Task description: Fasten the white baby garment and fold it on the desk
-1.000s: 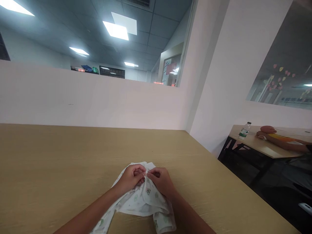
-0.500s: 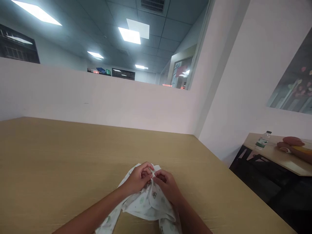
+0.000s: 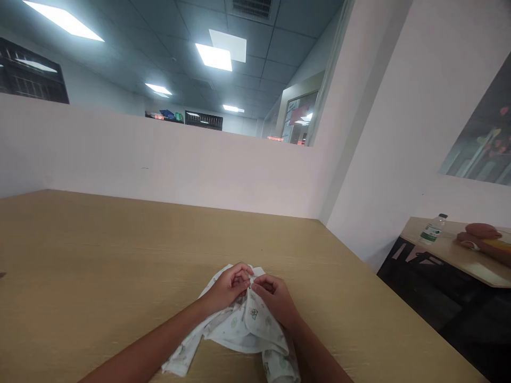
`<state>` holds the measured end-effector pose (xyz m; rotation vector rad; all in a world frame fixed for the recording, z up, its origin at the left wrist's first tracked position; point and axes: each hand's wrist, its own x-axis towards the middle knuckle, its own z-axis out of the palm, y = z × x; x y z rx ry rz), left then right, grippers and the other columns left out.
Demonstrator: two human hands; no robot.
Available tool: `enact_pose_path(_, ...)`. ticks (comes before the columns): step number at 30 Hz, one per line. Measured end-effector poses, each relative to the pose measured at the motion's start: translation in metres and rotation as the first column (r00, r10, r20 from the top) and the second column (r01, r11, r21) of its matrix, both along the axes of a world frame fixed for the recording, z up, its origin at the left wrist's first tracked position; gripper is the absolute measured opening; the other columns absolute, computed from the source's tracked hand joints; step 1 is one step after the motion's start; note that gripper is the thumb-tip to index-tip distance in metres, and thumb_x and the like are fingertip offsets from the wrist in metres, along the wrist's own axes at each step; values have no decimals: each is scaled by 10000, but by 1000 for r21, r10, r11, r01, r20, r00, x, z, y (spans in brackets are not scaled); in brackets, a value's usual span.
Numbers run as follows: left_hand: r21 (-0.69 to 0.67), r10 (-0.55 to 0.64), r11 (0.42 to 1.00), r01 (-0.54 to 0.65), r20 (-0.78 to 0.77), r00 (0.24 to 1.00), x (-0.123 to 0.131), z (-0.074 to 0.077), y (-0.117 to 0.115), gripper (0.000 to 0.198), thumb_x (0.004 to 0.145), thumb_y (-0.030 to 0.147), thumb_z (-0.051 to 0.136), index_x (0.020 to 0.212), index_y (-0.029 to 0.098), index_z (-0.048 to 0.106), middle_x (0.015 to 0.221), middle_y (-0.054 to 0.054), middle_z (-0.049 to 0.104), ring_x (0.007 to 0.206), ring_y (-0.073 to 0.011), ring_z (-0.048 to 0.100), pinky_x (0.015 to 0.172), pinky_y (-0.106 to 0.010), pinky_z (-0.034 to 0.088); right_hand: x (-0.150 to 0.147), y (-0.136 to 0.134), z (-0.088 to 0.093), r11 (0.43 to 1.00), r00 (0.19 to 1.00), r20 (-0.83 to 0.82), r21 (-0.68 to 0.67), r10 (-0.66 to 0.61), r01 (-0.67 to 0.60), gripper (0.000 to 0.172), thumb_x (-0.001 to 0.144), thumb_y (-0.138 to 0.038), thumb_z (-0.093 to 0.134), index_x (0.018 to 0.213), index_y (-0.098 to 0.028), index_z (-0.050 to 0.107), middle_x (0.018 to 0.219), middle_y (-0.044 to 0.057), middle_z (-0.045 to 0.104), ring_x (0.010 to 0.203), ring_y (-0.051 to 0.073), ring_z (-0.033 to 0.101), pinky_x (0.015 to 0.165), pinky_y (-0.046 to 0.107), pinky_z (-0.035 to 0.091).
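A small white garment with a green and brown print, long-sleeved like a baby's shirt, lies on the wooden table close in front of me. Its two sleeves spread toward me, one on each side. My left hand pinches the fabric near the top middle of the shirt. Right beside it, my right hand grips the cloth between thumb and fingers, the fingertips of both hands almost meeting. Whatever small detail sits between the fingertips is too small to make out.
A low white wall runs along the table's far side, and another wall rises at the right. Beyond the table's right edge, a second table bears a plastic bottle and a person's arm. A small dark thing shows at the far left edge.
Both hands keep their pinch on the shirt, with the fingertips shifting slightly. The front flap under my right hand lies a little flatter, and the view has tilted a bit.
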<state>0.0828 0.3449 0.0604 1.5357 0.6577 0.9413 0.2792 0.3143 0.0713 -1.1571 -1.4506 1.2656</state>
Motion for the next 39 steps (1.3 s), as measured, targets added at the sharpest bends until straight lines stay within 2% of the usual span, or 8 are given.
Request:
enact_pose_path(7, 128, 88, 989, -71, -128, 988, -2, 8, -8, 275, 961, 413, 600, 1098, 174, 604, 848, -16, 586, 793, -121, 532, 727, -236, 395, 3, -4, 11, 992, 991, 61, -36, 120, -118, 320, 836, -423, 681, 846, -107, 632, 745, 8, 534, 680, 100, 425, 640, 246, 323)
enact_pose_path(14, 121, 111, 988, -97, -112, 988, -1, 15, -11, 281, 971, 451, 578, 1070, 190, 609, 878, -22, 599, 831, -132, 551, 774, -245, 423, -7, -10, 19, 994, 989, 115, -62, 93, -86, 310, 880, -435, 595, 881, -126, 567, 735, -11, 459, 681, 101, 384, 642, 254, 306)
enact_pose_path(19, 114, 96, 990, -82, -122, 988, 0, 20, -15, 294, 973, 451, 577, 1109, 192, 607, 889, -24, 597, 836, -134, 550, 772, -244, 426, -4, -15, 23, 965, 987, -60, -208, 152, -161, 324, 826, -445, 621, 832, -148, 490, 733, -17, 406, 659, 97, 350, 615, 243, 280)
enact_pose_path(23, 115, 114, 988, -102, -98, 989, 4, 22, -17, 292, 957, 453, 602, 1057, 181, 628, 893, -29, 619, 828, -134, 565, 764, -242, 441, -3, -20, 23, 912, 954, -286, -360, 94, -198, 395, 757, -449, 744, 857, -144, 513, 757, -6, 453, 689, 103, 407, 639, 230, 312)
enact_pose_path(26, 103, 200, 976, -191, -89, 976, 9, 23, -21, 291, 940, 452, 619, 973, 169, 675, 889, -47, 669, 808, -143, 596, 748, -248, 459, -4, -20, 21, 897, 908, -414, -377, 60, -231, 438, 753, -456, 799, 899, -135, 539, 811, 17, 517, 741, 117, 470, 691, 234, 363)
enact_pose_path(29, 140, 317, 942, -304, -84, 945, 14, 24, -27, 248, 919, 409, 641, 928, 174, 723, 900, -59, 709, 826, -163, 643, 774, -261, 496, -4, -19, 17, 903, 892, -449, -359, 55, -236, 456, 779, -487, 800, 930, -138, 548, 836, 26, 546, 762, 125, 501, 699, 236, 381)
enact_pose_path(33, 257, 359, 911, -323, -105, 927, 15, 25, -29, 172, 889, 328, 652, 870, 192, 756, 918, -55, 711, 862, -175, 658, 764, -259, 510, -1, -14, 13, 945, 943, -328, -290, 49, -150, 464, 822, -534, 741, 997, -141, 567, 876, 36, 574, 772, 133, 508, 705, 241, 389)
enact_pose_path(39, 125, 310, 949, -289, -207, 928, 11, 28, -25, 220, 853, 393, 688, 833, 191, 773, 872, -63, 730, 853, -193, 646, 731, -264, 473, 5, -6, 11, 996, 997, -8, -44, 75, -76, 388, 875, -502, 641, 893, -123, 558, 789, 9, 496, 718, 112, 413, 652, 236, 330)
